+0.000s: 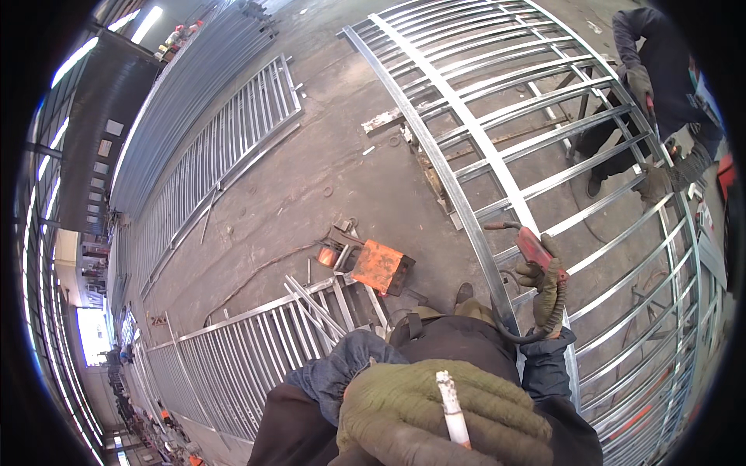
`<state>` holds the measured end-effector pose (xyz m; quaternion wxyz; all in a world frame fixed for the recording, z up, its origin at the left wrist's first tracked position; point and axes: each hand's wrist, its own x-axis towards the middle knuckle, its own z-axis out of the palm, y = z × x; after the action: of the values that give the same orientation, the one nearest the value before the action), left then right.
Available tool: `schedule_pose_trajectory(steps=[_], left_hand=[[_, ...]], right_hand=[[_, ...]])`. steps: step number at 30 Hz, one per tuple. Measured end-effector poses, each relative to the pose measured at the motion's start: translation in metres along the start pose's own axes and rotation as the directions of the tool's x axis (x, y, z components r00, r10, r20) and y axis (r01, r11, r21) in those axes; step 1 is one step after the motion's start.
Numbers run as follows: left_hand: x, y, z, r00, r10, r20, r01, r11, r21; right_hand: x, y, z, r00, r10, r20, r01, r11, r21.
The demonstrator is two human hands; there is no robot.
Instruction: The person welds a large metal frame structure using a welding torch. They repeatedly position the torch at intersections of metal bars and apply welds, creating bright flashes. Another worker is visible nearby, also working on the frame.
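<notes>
My left hand [435,404], in an olive-green work glove, is raised close to the camera. A white cigarette [452,408] with an ash tip stands out between its fingers, its lower end partly hidden by the glove. Further right, my right hand [548,287], also gloved, is closed round the red handle of a welding torch [532,247]. The torch's bent neck points left, over the metal tube along the near edge of a large curved frame [474,124]. A dark torch cable [528,337] loops below my right wrist.
Across the frame, a co-worker [660,93] in dark clothes and gloves bends over it with a red-handled tool. An orange box-shaped machine [381,266] sits on the floor by my feet. Barred metal panels [233,349] lie left, with stacked long tubes [186,93] behind.
</notes>
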<state>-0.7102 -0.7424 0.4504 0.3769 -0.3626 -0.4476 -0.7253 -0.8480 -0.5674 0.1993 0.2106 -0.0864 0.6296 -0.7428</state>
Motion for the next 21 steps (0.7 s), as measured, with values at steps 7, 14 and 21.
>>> schedule_pose_trajectory(steps=[7, 14, 21], left_hand=[[-0.024, 0.014, -0.030, 0.891, -0.412, 0.189, 0.434, 0.896, -0.093], [-0.072, 0.028, -0.049, 0.842, -0.462, -0.278, 0.517, 0.838, 0.172], [-0.084, 0.037, -0.076, 0.741, -0.505, -0.444, 0.561, 0.828, -0.005]], right_hand=[[0.000, 0.004, -0.011, 0.997, 0.061, 0.046, -0.069, 0.979, 0.190], [-0.007, -0.020, -0.021, 0.991, 0.101, 0.091, -0.120, 0.961, 0.248], [-0.024, -0.018, -0.019, 0.998, 0.010, 0.069, -0.027, 0.967, 0.253]])
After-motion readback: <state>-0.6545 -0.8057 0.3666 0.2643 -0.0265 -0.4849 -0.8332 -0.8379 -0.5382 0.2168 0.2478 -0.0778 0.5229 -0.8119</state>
